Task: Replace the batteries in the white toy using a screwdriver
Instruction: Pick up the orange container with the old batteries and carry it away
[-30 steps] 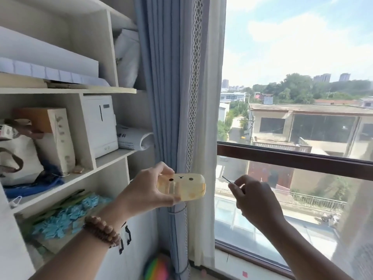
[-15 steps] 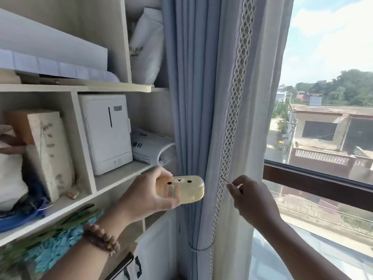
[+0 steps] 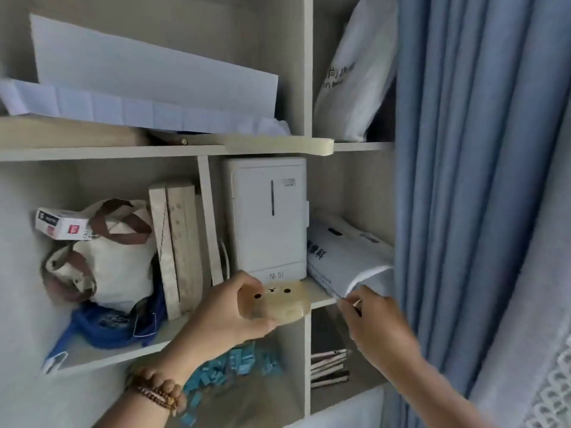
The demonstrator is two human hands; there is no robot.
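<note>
My left hand (image 3: 222,316) grips a small cream-white toy (image 3: 275,304) with two black dot eyes and a little mouth, holding it up in front of a shelf. A bead bracelet circles that wrist. To the right, my right hand (image 3: 377,325) pinches a thin screwdriver (image 3: 350,304), of which only a short, blurred piece of shaft shows above the fingers. The tool's tip is a little right of the toy and does not touch it.
A white shelving unit (image 3: 204,152) fills the view. It holds a white box-shaped device (image 3: 268,217), a canvas bag (image 3: 108,257), upright boxes (image 3: 176,242), papers (image 3: 148,88), white plastic bags (image 3: 346,254) and blue pieces (image 3: 228,369). A blue curtain (image 3: 469,180) hangs at the right.
The view has swung left from the window to the shelves. Both hands keep their hold and spacing, the toy in the left, the screwdriver in the right.
</note>
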